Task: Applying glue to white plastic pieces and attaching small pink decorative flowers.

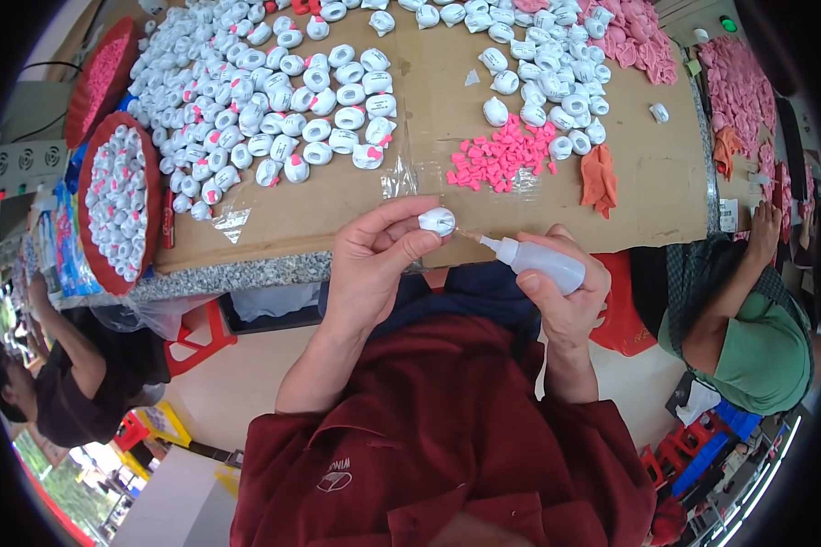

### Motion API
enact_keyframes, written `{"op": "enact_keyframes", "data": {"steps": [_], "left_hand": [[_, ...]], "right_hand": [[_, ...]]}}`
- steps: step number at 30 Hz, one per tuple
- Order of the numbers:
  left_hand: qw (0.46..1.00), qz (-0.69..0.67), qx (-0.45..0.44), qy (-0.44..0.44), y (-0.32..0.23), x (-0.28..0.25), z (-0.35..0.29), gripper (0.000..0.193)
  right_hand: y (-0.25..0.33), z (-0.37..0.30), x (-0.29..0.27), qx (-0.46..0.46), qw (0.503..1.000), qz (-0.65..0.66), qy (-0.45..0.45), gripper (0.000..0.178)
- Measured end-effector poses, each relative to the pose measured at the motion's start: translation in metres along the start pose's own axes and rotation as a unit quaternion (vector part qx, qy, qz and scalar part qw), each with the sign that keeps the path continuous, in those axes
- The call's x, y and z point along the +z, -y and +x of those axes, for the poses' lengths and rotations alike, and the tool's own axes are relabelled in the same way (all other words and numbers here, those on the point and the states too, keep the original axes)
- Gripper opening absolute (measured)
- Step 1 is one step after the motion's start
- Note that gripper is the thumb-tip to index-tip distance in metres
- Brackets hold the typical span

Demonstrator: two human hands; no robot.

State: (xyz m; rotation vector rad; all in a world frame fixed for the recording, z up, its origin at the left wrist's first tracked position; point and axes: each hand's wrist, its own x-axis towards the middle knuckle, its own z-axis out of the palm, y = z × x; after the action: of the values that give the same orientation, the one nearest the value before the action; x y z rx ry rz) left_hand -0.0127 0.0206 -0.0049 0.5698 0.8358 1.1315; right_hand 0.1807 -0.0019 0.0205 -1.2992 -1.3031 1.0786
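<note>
Left hand [374, 264] closed on a small white shell piece [438, 220], pinched between thumb and fingertips, held just off the near edge of the bench [246, 273]. Right hand [566, 296] wrapped around a white squeeze bottle [543, 261], nozzle tilted toward the left, tip right beside the white piece; contact too fine to tell. Both hands over the lap, above a dark red jacket [447, 428].

On the bench, sheets of brown cardboard [648, 173] covering most of the top. Toward the far left corner, a broad spread of white shell pieces [265, 100], many with pink tabs. Near the middle, a heap of small pink bits [502, 155] lying on clear film, close to the near edge. Behind it, a second cluster of white pieces [547, 82]. Beside the pink heap, an orange rubbery scrap [599, 178]. Along the far right corner, a mound of pale pink pieces [634, 36].

At the left edge, a red basket [87, 223] filled with white pieces, and another red basket [132, 41] with pink ones behind it.

To the right, a person in a green top [757, 346], one arm reaching up to the bench edge. To the left, another person in a dark shirt [73, 392].
</note>
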Motion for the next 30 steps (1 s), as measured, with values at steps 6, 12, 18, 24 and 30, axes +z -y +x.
{"op": "enact_keyframes", "data": {"steps": [6,12,18,24,30], "left_hand": [[1.0,-0.005,0.002,0.002,0.002,-0.003,0.001,0.028],[1.0,-0.014,0.006,0.0,0.002,-0.004,0.001,0.029],[1.0,-0.008,0.005,-0.005,0.001,-0.003,-0.001,0.03],[1.0,-0.001,0.01,-0.026,0.0,-0.003,-0.009,0.031],[1.0,0.01,0.02,-0.019,0.002,-0.006,-0.011,0.03]], "right_hand": [[-0.001,0.002,-0.002,-0.018,1.0,0.0,0.009,0.032],[-0.001,0.002,-0.003,-0.003,1.0,0.002,-0.003,0.031],[-0.005,0.002,-0.005,-0.015,0.999,0.041,-0.016,0.034],[-0.006,0.015,0.015,-0.006,0.998,0.057,-0.007,0.038],[-0.025,0.023,0.032,-0.087,0.994,-0.061,0.013,0.035]]}}
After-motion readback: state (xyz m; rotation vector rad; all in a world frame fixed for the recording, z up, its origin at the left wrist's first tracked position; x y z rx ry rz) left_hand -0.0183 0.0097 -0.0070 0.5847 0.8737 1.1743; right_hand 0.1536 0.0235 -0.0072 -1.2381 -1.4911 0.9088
